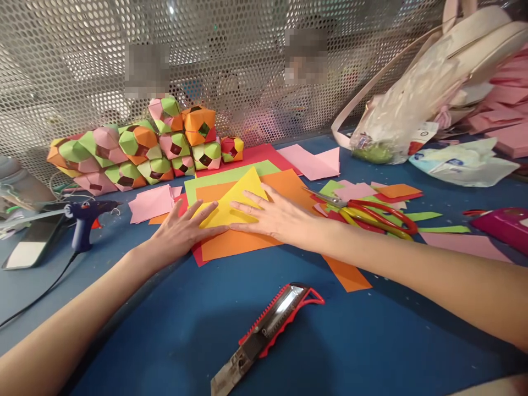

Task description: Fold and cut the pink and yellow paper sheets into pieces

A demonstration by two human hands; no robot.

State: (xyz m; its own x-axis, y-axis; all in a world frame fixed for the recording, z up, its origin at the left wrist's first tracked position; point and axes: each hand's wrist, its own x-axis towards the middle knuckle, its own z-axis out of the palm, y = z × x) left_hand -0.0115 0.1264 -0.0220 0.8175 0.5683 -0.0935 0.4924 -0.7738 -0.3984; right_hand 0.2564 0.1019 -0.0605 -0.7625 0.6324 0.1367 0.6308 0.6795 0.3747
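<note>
A yellow sheet (235,198), folded to a triangular point at the top, lies on orange paper (243,246). Green (190,190) and red sheets (270,157) show beneath the orange. My left hand (179,228) rests on the yellow sheet's left side, fingers spread. My right hand (276,214) lies flat over its right side with the fingers apart. The tips of both hands nearly meet at the lower edge of the yellow paper. Neither hand grips anything.
A box cutter (268,330) lies in front, blade toward me. Scissors (367,214) sit on scraps at right, near a pink tool (503,225). A glue gun (84,223) and phone (33,245) are left. Folded paper balls (140,144) line the mesh; a bag (429,77) stands back right.
</note>
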